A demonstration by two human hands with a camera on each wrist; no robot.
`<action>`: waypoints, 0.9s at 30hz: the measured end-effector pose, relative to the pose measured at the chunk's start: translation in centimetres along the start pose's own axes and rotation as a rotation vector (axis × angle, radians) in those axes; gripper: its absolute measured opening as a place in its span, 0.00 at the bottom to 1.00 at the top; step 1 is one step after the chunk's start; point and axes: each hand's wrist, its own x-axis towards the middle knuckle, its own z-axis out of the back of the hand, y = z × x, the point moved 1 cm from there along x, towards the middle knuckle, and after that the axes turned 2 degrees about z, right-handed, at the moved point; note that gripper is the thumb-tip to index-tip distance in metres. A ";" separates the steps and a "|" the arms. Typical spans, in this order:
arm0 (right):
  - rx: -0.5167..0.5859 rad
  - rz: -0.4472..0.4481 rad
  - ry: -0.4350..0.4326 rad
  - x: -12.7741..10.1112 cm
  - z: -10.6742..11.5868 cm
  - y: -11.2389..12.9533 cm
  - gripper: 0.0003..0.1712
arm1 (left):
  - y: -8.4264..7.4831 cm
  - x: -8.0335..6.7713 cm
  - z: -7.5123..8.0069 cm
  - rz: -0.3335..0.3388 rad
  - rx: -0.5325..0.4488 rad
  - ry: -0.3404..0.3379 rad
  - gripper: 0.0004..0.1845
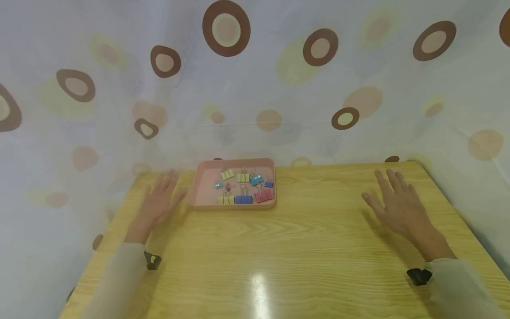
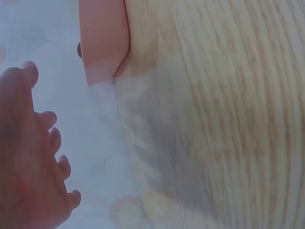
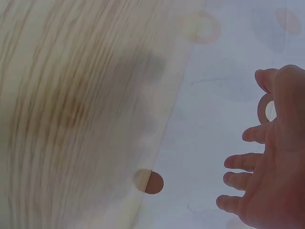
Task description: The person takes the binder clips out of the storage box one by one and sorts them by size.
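Note:
My left hand (image 1: pixel 160 201) is held over the table just left of a pink tray (image 1: pixel 205 206), its fingers extended and nothing in them. Far to the right of the tray, my right hand (image 1: pixel 400 208) hovers with fingers spread and thumb out, also holding nothing. In the tray lie several binder clips of various sizes: yellow, teal, blue and pink ones, among them a large blue clip (image 1: pixel 244 200), a pink clip (image 1: pixel 263 195) and a teal clip (image 1: pixel 256 179). The left wrist view shows the tray's outer wall (image 2: pixel 106 40) beyond the left hand (image 2: pixel 31 157).
The wood-grain table (image 1: pixel 303 239) fills the lower view, with a bright light reflection near its front. Behind it and at both sides hangs a pale curtain (image 1: pixel 271 84) with brown and yellow circles. Both wrists carry a dark strap (image 1: pixel 419 277) by the sleeve cuff.

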 end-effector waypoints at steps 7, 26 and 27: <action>0.050 0.014 -0.036 0.1 -0.2 1.3 0.47 | -1.6 2.1 -2.0 -0.032 -0.016 0.037 0.39; 0.138 0.086 -0.123 0.5 -2.1 6.8 0.48 | -2.2 2.1 -3.5 -0.102 -0.049 0.112 0.43; 0.146 0.089 -0.128 0.6 -2.2 7.2 0.48 | -2.1 2.0 -3.6 -0.105 -0.045 0.115 0.43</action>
